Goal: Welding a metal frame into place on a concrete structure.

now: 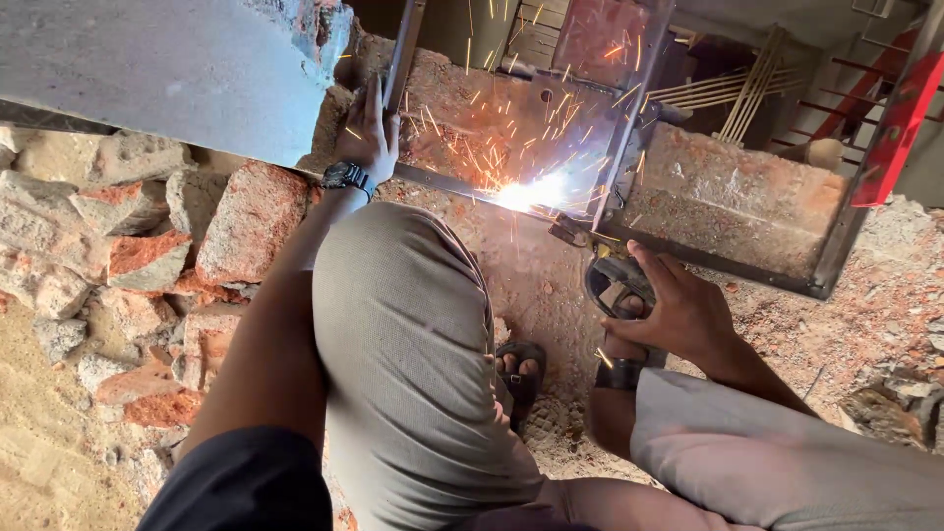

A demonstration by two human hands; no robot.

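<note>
While sparks fly, metal frame [590, 147] between left hand [369, 133], right hand [678, 310].

The ground [531, 285] is bare earth, reddish-brown and dusty, with small stones and crumbs of brick on it. On the left side lies a pile of broken bricks [147, 256], red and grey, some with old mortar on them. Further left the ground becomes pale sand [39, 462]. At the top left there is a grey concrete slab [167, 69] with a broken edge. At the top right stand red metal bars [885, 108], and near them some thin pale rods [752, 88]. Daylight falls on everything, soft and without hard shadows.
</note>
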